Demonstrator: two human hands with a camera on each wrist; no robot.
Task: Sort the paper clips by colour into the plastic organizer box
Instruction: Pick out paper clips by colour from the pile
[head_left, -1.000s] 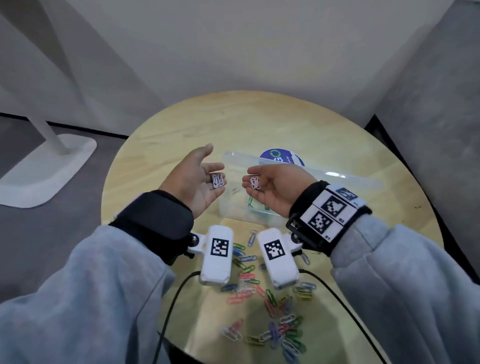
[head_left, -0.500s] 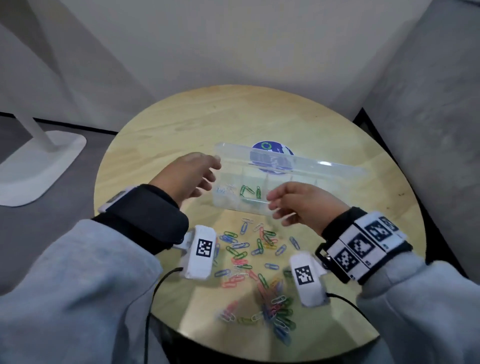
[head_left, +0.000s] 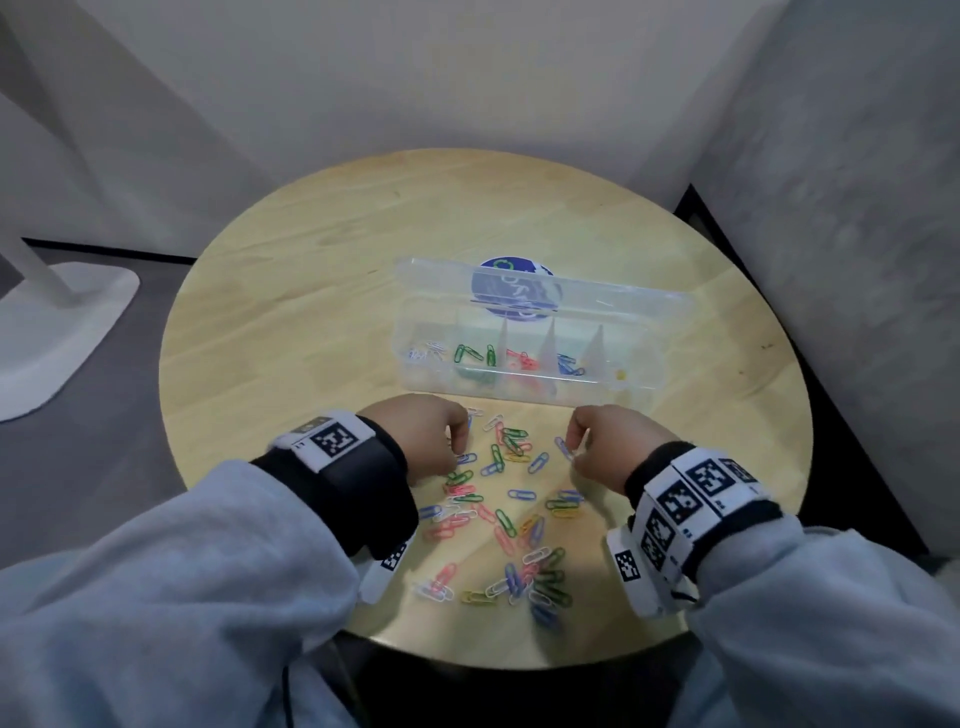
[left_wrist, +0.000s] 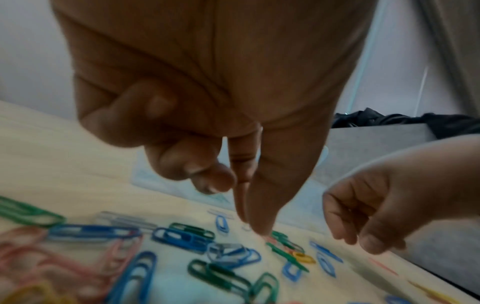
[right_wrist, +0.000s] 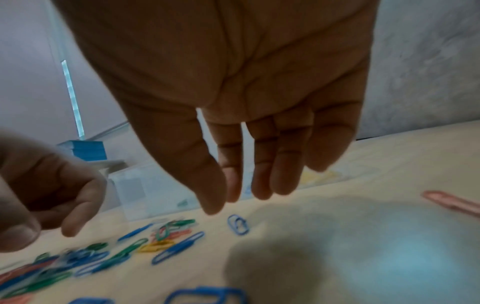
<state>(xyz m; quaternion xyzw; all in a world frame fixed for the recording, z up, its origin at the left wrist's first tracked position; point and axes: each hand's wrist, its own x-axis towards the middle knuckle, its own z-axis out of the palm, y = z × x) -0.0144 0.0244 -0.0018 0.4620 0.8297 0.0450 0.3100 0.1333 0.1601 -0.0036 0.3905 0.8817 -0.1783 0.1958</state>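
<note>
Both hands' (head_left: 423, 434) fingertips hide behind knuckles overhead.

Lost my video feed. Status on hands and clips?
Left hand and right hand low over loose clips, nothing gripped yet. Organizer box open, partly sorted. Nothing in the way.

Blurred left hand (left_wrist: 207, 92) fingers (left_wrist: 262, 216) hide any contact with paper clips (left_wrist: 182, 238).
</note>
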